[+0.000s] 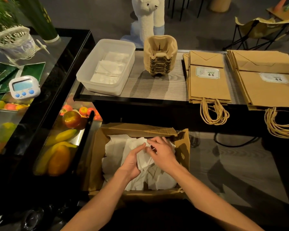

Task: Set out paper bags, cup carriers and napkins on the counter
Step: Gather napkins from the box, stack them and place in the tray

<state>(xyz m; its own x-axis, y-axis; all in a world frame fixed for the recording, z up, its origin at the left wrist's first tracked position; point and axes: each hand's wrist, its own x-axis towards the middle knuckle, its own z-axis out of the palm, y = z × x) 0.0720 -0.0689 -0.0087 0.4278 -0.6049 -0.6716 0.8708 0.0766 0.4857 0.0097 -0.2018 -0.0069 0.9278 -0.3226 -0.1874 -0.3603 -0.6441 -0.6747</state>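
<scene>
Your left hand (132, 161) and right hand (163, 152) meet inside the cardboard box (183, 152), both gripping one wad of napkins (144, 160) — left cupping beneath, right pinching its top. Box walls stand close on either side, and a bent flap lies just beyond your fingertips. Farther ahead, on the counter (157, 87), are the plastic tub (103, 90) ahead-left, cup carriers (159, 64) straight ahead, and paper bags (208, 87) ahead-right — handles overhanging the near edge.
</scene>
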